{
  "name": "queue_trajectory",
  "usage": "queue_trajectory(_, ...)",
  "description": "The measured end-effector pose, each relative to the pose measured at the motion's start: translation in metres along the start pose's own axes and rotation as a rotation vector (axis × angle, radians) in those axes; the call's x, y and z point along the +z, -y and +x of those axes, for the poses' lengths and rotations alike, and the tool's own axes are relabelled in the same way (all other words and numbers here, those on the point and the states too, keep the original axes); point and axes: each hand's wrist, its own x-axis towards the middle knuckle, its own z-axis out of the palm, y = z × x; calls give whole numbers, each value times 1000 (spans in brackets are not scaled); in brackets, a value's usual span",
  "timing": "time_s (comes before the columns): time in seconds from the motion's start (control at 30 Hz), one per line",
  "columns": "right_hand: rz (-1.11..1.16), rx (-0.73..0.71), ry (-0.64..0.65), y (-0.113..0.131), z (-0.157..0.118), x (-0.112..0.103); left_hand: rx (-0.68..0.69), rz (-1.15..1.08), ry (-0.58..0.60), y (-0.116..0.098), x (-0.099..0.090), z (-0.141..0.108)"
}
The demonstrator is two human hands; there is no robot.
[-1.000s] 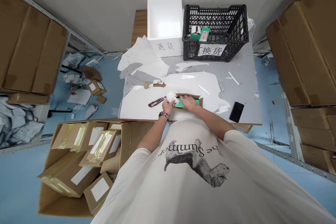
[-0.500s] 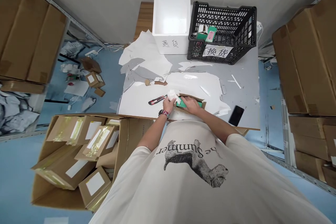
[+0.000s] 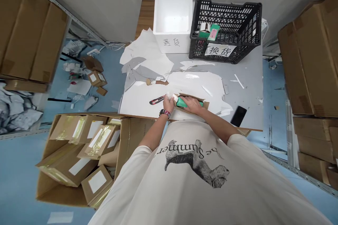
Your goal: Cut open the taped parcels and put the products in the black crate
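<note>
Further out of the white wrapping now, the green package [image 3: 182, 102] shows more than it did a second ago, lying in the open kraft mailer [image 3: 205, 105] on a white sheet [image 3: 196, 84]. My left hand [image 3: 168, 104] is curled shut, its fingers pinching a crumpled white tissue wad [image 3: 169, 95] at the package's near end. My right hand [image 3: 192, 104] lies palm-down over the package, which seems to steady it against that pull, though I cannot tell whether those fingers actually grip it. A red-and-black utility knife [image 3: 157, 100] sits just beside my left hand, apparently set down close for easy reach. My phone [image 3: 238, 116] lies well off to the right, away from the work.
</note>
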Motion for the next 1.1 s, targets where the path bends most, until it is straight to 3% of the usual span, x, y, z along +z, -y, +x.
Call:
queue_trajectory(0.27,-77,105,89,13,7,1,-42,101,22,-2,8,-4)
queue_trajectory(0.43,-110,172,72,28,21,8,-21,134,70,4,7,-6)
queue_trajectory(0.63,-4,148,-10,18,19,21,53,171,85,12,9,-4)
queue_trajectory(0.83,18,67,-47,10,13,32,19,168,22,22,10,-7)
queue_trajectory(1.1,-44,128,19,26,20,20,17,202,40,27,13,-1)
